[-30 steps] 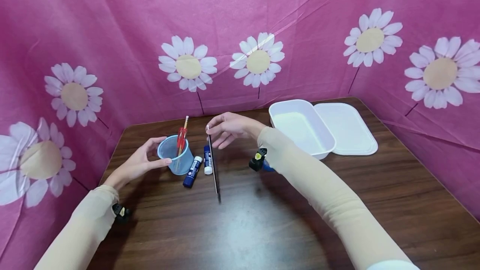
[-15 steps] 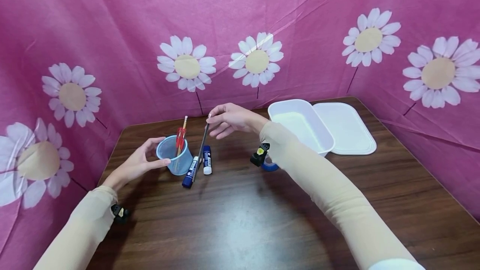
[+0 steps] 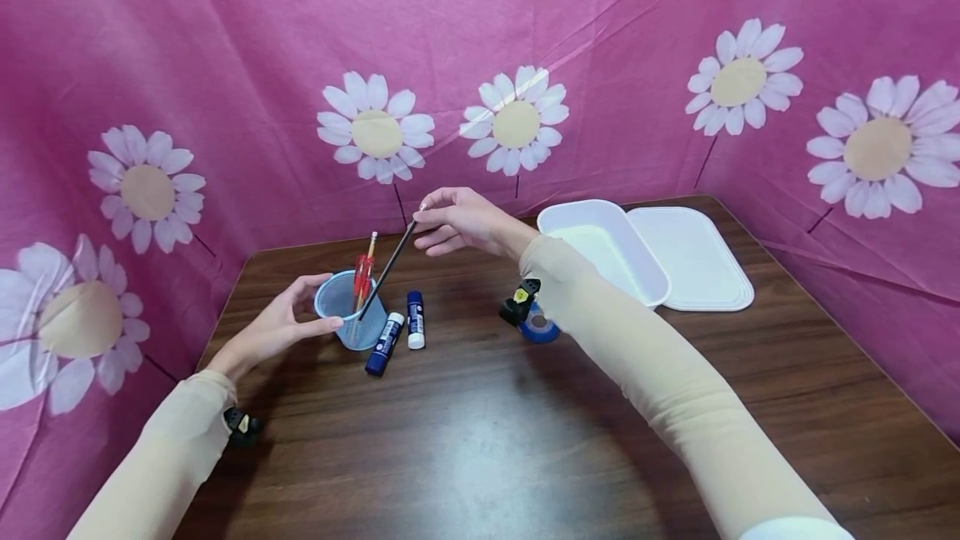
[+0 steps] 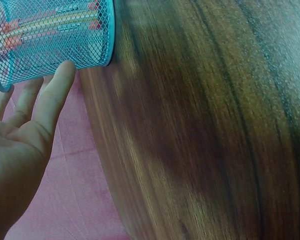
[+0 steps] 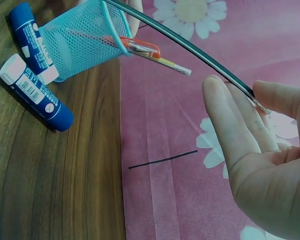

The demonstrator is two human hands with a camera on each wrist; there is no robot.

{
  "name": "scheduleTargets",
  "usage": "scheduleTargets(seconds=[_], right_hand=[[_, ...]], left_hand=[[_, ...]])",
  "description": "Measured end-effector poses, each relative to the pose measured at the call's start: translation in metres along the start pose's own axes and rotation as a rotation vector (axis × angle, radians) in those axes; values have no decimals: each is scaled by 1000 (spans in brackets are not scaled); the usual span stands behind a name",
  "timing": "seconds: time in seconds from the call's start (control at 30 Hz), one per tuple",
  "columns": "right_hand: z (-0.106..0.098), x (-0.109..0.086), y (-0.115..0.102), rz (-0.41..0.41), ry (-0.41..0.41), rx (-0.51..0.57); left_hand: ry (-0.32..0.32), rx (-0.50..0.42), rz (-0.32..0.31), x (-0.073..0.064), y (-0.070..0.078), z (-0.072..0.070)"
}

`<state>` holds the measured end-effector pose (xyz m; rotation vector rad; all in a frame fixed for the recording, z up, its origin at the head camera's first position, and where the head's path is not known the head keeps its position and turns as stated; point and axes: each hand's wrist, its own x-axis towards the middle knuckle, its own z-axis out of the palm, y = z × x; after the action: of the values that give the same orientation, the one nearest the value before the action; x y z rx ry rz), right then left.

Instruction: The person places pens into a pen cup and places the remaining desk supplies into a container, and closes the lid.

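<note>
My left hand (image 3: 281,323) holds the light-blue mesh pencil cup (image 3: 360,333), thumb on the near side and fingers on the far side. Inside the cup stand a red pen (image 3: 363,275) and a yellow pencil (image 3: 372,243) with a white eraser. Between thumb and fingertips, my right hand (image 3: 468,225) pinches a dark striped pencil (image 5: 190,48) by its eraser end. It slants down to the left, and its lower end overlaps the cup's mouth in the head view. Two blue-and-white glue sticks (image 3: 385,344) lie right of the cup.
A blue tape roll (image 3: 542,333) lies below the right wrist, partly hidden by the wrist camera. Farther right stand a white plastic container (image 3: 663,294) and its white lid (image 3: 697,261). A pink flowered cloth (image 3: 450,15) hangs behind the wooden table (image 3: 360,457).
The right hand has risen slightly, and the dark pencil's lower end has swung left, across the glue sticks, to the cup's mouth. The left hand and cup stay in place.
</note>
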<state>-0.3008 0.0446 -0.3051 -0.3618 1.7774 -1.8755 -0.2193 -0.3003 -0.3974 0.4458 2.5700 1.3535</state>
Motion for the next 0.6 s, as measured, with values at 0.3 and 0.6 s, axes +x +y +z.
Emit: scheduleTargets(seconds=[0.3,0.6], right_hand=[[4,3,-1,-46,50,50],[11,8,1,-43,41,34]], left_hand=[[-4,-8,5,0,-1,0],[4,-17,18,1,-1,0]])
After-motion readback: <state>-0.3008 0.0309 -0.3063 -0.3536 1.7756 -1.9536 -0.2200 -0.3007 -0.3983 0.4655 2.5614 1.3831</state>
